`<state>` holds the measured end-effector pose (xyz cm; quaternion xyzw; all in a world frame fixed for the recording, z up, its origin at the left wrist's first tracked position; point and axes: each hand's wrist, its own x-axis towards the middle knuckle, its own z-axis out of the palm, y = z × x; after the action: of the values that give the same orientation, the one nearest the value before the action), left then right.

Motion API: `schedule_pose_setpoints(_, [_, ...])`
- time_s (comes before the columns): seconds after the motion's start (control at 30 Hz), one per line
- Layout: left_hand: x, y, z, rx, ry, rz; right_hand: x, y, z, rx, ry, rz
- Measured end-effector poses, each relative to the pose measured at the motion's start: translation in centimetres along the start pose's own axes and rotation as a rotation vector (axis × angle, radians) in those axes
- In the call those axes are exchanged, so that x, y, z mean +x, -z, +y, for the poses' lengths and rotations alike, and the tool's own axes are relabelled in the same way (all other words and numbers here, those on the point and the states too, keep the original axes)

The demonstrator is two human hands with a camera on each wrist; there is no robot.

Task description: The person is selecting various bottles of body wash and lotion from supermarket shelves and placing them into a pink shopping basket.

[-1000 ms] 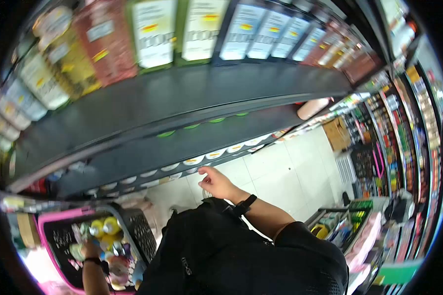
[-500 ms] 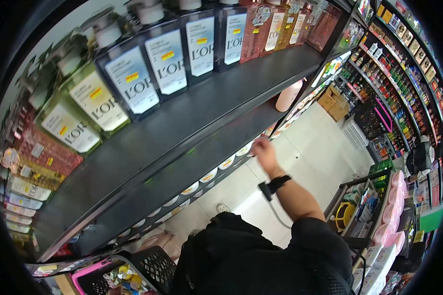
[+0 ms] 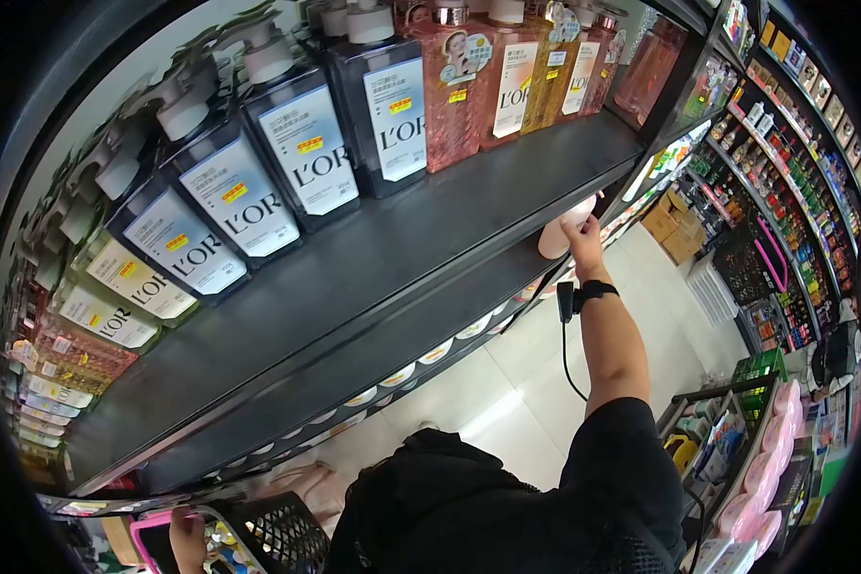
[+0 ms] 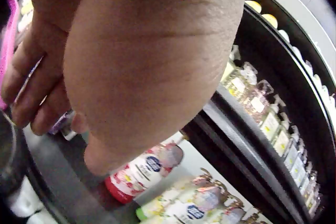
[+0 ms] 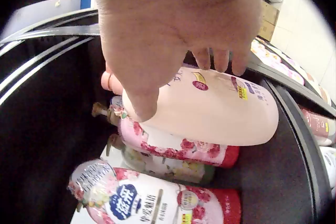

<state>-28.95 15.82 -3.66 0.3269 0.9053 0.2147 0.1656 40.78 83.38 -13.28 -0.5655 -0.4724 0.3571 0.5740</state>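
Observation:
A pale pink bottle stands at the right end of the lower shelf, and my right hand grips its upper part. In the right wrist view, the thumb of my right hand lies on the near side of the bottle, with the fingers over its far side. My left hand is at the pink-rimmed black basket, at the lower left. The left wrist view shows this hand with its fingers loosely extended beside a pink edge; whether they touch it is unclear.
Large pump bottles line the upper black shelf. Floral bottles lie beyond the pale one in the right wrist view. A cart with pink packs is at the right; cardboard boxes sit on the tiled floor.
My right hand has moved right and up to the pale pink bottle and taken hold of it. My left hand has come up from inside the basket to its rim. The head view has shifted right.

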Motion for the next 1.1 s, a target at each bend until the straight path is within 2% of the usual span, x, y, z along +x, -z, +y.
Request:
schedule_pose_setpoints(0.03, [-0.3, -0.8, 2.0, -0.044, -0.022, -0.025, 0.1, -0.4, 0.4, -0.066, 0.093, 0.025])
schedule_pose_setpoints(0.1, [-0.7, -1.6, 5.0, -0.125, -0.073, -0.074, 0.2, 0.3, 0.1, -0.135, 0.111, -0.059])
schedule_pose_setpoints(0.2, [-1.5, -3.1, 9.5, 0.132, -0.089, -0.126, 0.2, 0.3, 0.9, -0.420, 0.122, 0.082])
schedule_pose_setpoints(0.23, [-1.4, -3.8, 10.1, 0.174, -0.093, -0.171, 0.0, 0.6, 0.8, -0.457, 0.190, 0.074])
schedule_pose_setpoints(0.3, [-1.5, -4.9, 11.7, 0.158, -0.077, -0.197, -0.1, 0.1, 2.0, -0.728, 0.514, 0.261])
schedule_pose_setpoints(0.4, [-1.3, -6.7, 12.6, 0.015, -0.133, -0.250, 0.2, 1.1, 0.8, -0.586, 0.582, 0.164])
schedule_pose_setpoints(0.5, [-1.7, -8.6, 14.3, 0.048, -0.165, -0.231, 0.5, 1.4, -0.2, -0.414, 0.266, 0.060])
schedule_pose_setpoints(0.53, [-1.9, -9.5, 15.1, 0.053, -0.202, -0.230, 0.2, 1.1, -0.9, -0.269, 0.174, 0.073])
schedule_pose_setpoints(0.57, [-2.4, -10.1, 16.1, 0.050, -0.185, -0.251, 0.2, 1.3, -1.3, -0.284, 0.200, 0.053])
schedule_pose_setpoints(0.63, [-3.5, -11.0, 19.3, 0.034, -0.188, -0.298, 0.4, 1.4, -1.5, 0.033, 0.218, -0.102])
schedule_pose_setpoints(0.7, [-4.1, -13.0, 20.7, -0.062, -0.152, -0.335, 1.4, 2.1, -1.5, 0.107, 0.188, -0.330])
schedule_pose_setpoints(0.73, [-4.5, -13.7, 21.6, -0.043, -0.164, -0.344, 1.6, 2.4, -1.9, 0.107, 0.103, -0.426])
schedule_pose_setpoints(0.77, [-4.9, -13.5, 24.0, 0.022, -0.196, -0.388, 1.7, 2.6, -1.9, 0.135, 0.072, -0.438])
schedule_pose_setpoints(0.8, [-4.3, -15.3, 22.6, 0.041, -0.307, -0.402, 1.9, 2.9, -1.9, 0.028, 0.051, -0.448])
schedule_pose_setpoints(0.83, [-4.1, -16.9, 20.9, 0.061, -0.410, -0.411, 1.9, 3.1, -1.9, 0.044, 0.057, -0.494])
schedule_pose_setpoints(0.87, [-4.8, -16.6, 21.8, 0.069, -0.352, -0.428, 1.1, 2.8, -3.0, 0.100, 0.037, -0.575])
schedule_pose_setpoints(0.93, [-5.2, -16.2, 23.8, 0.078, -0.306, -0.437, 0.5, 2.2, -3.1, 0.069, 0.067, -0.599])
schedule_pose_setpoints(1.03, [-5.5, -16.0, 23.6, 0.121, -0.375, -0.372, -3.1, 1.4, -4.6, -0.034, 0.099, -0.524])
schedule_pose_setpoints(1.1, [-6.4, -15.5, 23.7, 0.119, -0.345, -0.348, -6.2, 1.9, -5.8, -0.160, 0.086, -0.488])
